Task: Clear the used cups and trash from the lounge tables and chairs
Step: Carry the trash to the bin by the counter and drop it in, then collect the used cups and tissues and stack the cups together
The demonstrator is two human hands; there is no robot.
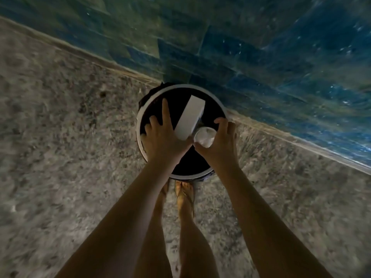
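Over the round white-rimmed bin with black liner (138,127), the left hand (162,135) lays splayed, straight fingers against the white rectangular cardboard box (190,117) at 1 o'clock of the opening. The right hand (220,141) curls round the translucent plastic cup (204,137) at 3 o'clock. Both items appear light and crushable: take the cup by its wall, the box across its narrow sides.

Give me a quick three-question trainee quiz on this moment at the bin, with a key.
1. True or false: the right hand grips the cup.
2. The box is: A) on a table B) over the bin C) on a chair.
3. Fill in: the bin's rim is ____.
Key: 1 true; 2 B; 3 white.
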